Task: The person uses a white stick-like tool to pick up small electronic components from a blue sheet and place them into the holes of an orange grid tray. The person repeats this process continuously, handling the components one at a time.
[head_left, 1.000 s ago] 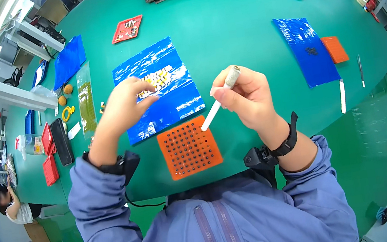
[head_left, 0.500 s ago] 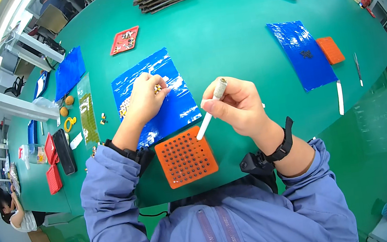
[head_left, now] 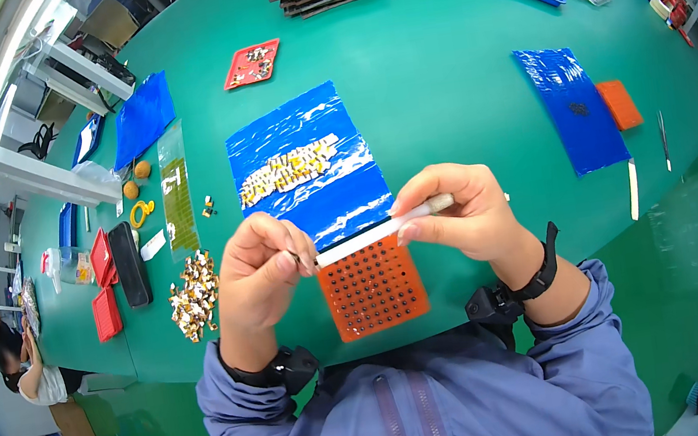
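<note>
My right hand [head_left: 469,212] grips a white pen-like stick [head_left: 361,241] with a greyish wrapped rear end. The stick lies nearly level, its tip pointing left at my left hand [head_left: 263,270]. The fingers of that hand are pinched together close to the tip; whatever small part they hold is mostly hidden. Just below the stick sits an orange block [head_left: 374,290] with rows of small dark pieces in its face. Beyond my hands, a blue sheet [head_left: 338,206] carries a band of small white-and-gold parts [head_left: 289,171].
Left of my left hand is a loose heap of similar parts [head_left: 194,298]. Further left lie a black case [head_left: 130,265] and red trays [head_left: 107,313]. A red tray [head_left: 252,64] stands farther back. At right are another blue sheet [head_left: 575,115], an orange block [head_left: 619,104] and tweezers [head_left: 665,140].
My left hand has left the parts on the blue sheet and come back toward me, beside the stick's tip. My right hand has tilted the stick from steep to nearly level. The view has shifted slightly.
</note>
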Available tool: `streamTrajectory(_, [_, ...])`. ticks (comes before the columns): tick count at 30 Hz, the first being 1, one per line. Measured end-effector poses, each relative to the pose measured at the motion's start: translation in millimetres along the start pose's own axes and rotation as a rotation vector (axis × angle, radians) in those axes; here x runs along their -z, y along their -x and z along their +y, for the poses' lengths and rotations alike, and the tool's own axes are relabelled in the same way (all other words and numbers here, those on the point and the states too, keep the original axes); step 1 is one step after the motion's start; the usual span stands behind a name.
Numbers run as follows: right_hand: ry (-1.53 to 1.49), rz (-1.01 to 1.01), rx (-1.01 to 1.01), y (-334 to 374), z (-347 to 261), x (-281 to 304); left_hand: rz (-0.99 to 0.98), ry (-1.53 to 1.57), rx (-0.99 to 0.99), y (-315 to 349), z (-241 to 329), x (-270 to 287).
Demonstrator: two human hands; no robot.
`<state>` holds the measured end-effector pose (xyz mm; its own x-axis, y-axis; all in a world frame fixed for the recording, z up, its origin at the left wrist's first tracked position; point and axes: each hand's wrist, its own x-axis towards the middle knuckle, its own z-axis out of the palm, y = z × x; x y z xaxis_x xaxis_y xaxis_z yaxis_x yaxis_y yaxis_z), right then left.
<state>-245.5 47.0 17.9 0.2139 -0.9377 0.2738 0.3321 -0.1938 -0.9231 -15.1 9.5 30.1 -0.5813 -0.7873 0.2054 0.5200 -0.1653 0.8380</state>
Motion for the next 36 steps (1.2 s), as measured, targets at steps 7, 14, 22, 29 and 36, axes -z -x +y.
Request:
streamTrajectory(7, [0.108,-0.043,0.017,-0.8,2.3,1.1,-0.094,0.152,-0.015,5.1,-18.8,0.5])
streamTrajectory(14, [0.156,-0.076,0.009,-3.4,2.7,1.1,-0.065,0.165,-0.001,7.9,-23.5,2.5])
streamTrajectory(22, [0.450,-0.112,0.196,-9.4,1.1,-0.8,-0.046,0.018,-0.013,8.9,-21.2,-0.5])
streamTrajectory(29, [0.516,-0.158,0.250,-9.9,1.1,0.4,-0.063,-0.033,-0.025,9.7,-21.7,-1.8])
streamTrajectory(36, [0.569,-0.228,0.193,-8.3,-1.2,3.6,-0.072,-0.119,-0.058,10.9,-21.4,0.4])
